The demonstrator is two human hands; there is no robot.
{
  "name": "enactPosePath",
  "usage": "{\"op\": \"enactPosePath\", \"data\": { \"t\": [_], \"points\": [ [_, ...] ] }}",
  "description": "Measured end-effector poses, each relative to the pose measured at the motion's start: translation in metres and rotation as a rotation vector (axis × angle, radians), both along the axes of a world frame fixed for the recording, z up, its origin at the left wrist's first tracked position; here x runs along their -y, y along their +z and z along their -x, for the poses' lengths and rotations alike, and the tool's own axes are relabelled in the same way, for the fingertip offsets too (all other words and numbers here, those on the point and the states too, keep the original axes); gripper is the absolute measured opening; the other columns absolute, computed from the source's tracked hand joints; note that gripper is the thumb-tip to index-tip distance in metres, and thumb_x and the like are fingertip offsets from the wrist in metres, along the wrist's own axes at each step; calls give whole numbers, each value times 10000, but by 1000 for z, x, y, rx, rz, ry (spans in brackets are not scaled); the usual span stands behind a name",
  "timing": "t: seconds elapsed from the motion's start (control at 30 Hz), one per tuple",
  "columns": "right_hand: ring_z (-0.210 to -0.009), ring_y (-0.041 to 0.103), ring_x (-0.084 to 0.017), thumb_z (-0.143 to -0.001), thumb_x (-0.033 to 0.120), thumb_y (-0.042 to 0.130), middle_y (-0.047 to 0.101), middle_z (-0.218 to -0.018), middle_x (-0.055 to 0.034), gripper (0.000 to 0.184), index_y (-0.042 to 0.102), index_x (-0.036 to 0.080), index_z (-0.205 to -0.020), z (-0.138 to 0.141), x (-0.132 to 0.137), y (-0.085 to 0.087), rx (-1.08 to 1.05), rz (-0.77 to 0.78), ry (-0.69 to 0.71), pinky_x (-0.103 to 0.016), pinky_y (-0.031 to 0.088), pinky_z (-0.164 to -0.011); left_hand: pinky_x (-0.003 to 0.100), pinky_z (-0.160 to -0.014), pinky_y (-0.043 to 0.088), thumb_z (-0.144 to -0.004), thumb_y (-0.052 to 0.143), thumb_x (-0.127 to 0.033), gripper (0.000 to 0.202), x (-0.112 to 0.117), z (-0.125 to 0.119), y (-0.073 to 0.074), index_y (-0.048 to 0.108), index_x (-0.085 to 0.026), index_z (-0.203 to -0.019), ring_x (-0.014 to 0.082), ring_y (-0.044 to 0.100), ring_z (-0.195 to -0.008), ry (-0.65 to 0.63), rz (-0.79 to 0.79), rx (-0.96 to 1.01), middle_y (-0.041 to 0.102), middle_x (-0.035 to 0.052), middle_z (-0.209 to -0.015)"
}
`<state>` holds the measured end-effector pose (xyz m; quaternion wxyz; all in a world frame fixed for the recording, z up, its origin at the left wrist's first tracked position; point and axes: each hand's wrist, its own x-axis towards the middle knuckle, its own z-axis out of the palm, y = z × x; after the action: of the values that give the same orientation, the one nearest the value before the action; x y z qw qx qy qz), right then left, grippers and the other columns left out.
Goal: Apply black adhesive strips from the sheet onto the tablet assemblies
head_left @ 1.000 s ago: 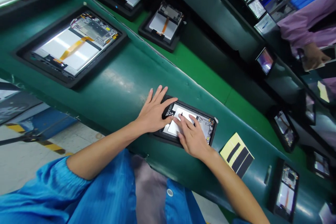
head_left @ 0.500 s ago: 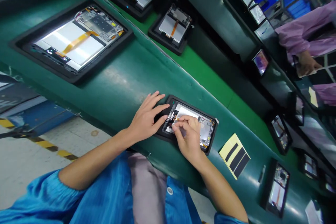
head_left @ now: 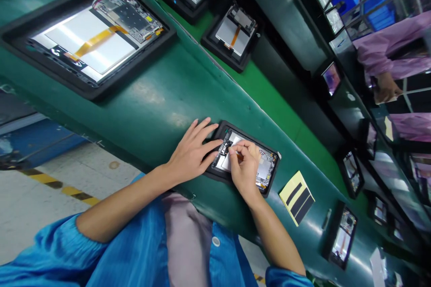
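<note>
An opened tablet (head_left: 267, 168) lies in a black tray (head_left: 276, 171) on the bench, its silver battery and circuit board exposed. My left hand (head_left: 191, 152) rests at the tray's left end, fingers spread, with the index finger and thumb reaching the tablet's edge. Over the battery, my right hand (head_left: 245, 166) is closed in a pinch, fingertips beside a black strip (head_left: 227, 148). A bit of orange ribbon cable (head_left: 239, 158) shows under its fingers; whatever the pinch holds is hidden.
Right of the tray lies a yellow sheet (head_left: 292, 192) with black adhesive strips. A larger opened tablet (head_left: 94, 40) sits in its tray at upper left. Other trayed tablets (head_left: 235, 33) line the green belt behind. Across the line is a co-worker's hand (head_left: 387, 87).
My right hand's fingertips have shifted slightly right and up, away from the tablet's left end, and pinch more tightly. My left hand stays spread there. The whole view has shifted a little.
</note>
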<state>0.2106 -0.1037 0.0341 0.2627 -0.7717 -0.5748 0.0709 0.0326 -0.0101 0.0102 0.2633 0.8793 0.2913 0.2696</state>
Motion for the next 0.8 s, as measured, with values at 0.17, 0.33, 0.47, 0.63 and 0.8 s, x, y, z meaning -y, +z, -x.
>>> {"op": "enactPosePath", "data": {
  "t": [0.17, 0.33, 0.47, 0.63, 0.8],
  "points": [
    [-973, 580, -247, -1050, 350, 543, 663, -1044, -69, 241, 687, 218, -907, 0, -1, 0, -5, 2, -9, -406, 385, -874, 617, -1265, 299, -1009, 533, -280, 286, 2, 1, 4, 748, -224, -1189, 341, 351, -1546, -55, -56, 5, 545, 127, -1533],
    [-993, 576, -229, -1038, 337, 562, 661, -1048, -49, 214, 685, 217, -909, 1, -2, 3, -47, 28, -26, -397, 383, -902, 658, -1241, 304, -999, 575, -342, 315, 2, 1, 6, 727, -255, -1260, 394, 340, -1544, -144, -137, -53, 509, 130, -1578],
    [-1002, 575, -227, -1028, 321, 573, 660, -1057, -51, 188, 683, 218, -916, 2, -2, 3, -56, 34, -35, -407, 386, -919, 690, -1229, 300, -991, 594, -421, 389, 1, 1, 8, 685, -249, -1328, 429, 316, -1547, -208, -220, -164, 479, 126, -1608],
    [-1070, 586, -231, -1019, 351, 581, 643, -1121, -74, 163, 642, 219, -1092, -1, -2, 0, -159, -71, -59, -421, 446, -950, 702, -1220, 314, -992, 602, -428, 412, -5, 1, 18, 670, -211, -1336, 426, 360, -1528, -278, -359, -247, 524, 138, -1570],
    [-1070, 599, -220, -1013, 357, 590, 621, -1155, -84, 241, 587, 218, -1210, -4, 7, 2, -255, -156, -96, -398, 508, -919, 701, -1241, 277, -970, 639, -441, 442, -22, -4, 27, 650, -216, -1350, 408, 362, -1530, -401, -481, -278, 506, 142, -1582]
  ]
}}
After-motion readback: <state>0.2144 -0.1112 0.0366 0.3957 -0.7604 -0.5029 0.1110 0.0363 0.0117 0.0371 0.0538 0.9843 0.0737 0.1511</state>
